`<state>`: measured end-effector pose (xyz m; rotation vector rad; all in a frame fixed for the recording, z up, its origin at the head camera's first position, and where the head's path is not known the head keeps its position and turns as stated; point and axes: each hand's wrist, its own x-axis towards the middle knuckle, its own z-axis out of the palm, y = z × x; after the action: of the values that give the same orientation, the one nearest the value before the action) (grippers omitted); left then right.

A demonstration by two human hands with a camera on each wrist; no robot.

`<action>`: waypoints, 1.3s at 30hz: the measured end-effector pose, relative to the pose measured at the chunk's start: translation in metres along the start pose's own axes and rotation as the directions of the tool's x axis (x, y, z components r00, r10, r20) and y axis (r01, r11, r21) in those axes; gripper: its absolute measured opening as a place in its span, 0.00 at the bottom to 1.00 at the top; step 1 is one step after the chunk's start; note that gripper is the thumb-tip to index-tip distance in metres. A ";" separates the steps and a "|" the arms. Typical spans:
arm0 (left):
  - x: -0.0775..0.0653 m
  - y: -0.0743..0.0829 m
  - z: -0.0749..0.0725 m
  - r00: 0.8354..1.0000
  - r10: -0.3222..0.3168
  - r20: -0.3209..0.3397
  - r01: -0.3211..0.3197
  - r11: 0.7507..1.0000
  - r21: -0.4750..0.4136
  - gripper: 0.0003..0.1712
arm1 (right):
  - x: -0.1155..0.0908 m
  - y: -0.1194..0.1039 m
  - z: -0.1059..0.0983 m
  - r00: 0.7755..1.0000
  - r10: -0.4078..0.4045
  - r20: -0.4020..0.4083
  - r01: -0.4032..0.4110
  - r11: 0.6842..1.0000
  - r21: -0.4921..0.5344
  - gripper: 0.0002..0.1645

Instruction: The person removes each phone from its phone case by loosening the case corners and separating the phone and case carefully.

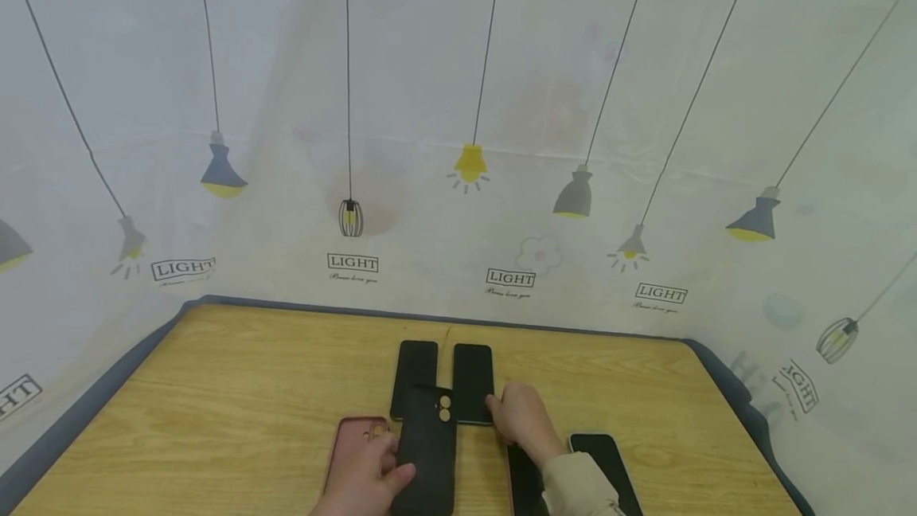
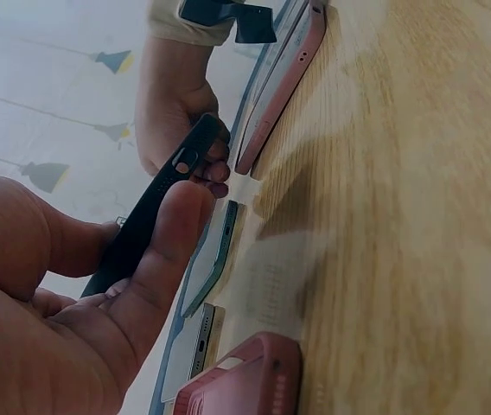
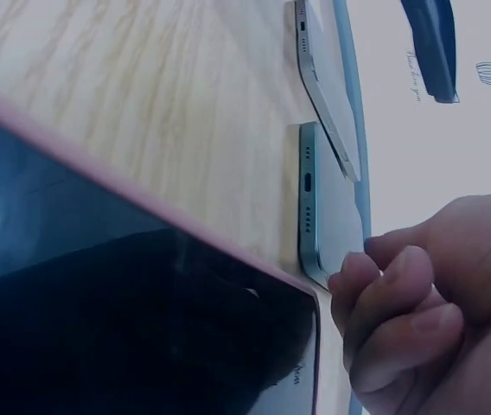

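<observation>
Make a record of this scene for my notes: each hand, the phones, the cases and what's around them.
Left hand: holds black case, raised off table
Right hand: at green-edged phone; contact unclear
Far phones: green-edged phone, with silver-edged phone to its left
Near right sleeve: pink-rimmed phone, pale-rimmed phone
By left hand: pink case, on table
Backdrop: lamp-printed sheet

Lighting's pretty even up top, dimmer in the left wrist view; soft shadows are cast across the tabletop (image 2: 401, 216), bluish glare's caught by the pink-edged phone (image 3: 133, 303).
</observation>
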<state>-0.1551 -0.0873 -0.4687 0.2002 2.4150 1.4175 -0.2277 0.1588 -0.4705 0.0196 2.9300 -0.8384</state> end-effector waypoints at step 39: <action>0.012 -0.028 0.027 0.984 -0.147 0.102 0.142 0.988 0.054 0.24 | -0.031 0.008 -0.018 0.967 -0.254 -0.028 0.255 0.960 0.113 0.18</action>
<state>-0.1552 -0.0756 -0.5081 0.1057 2.3268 1.2564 -0.1982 0.1753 -0.4562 -0.3527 2.9320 -1.0460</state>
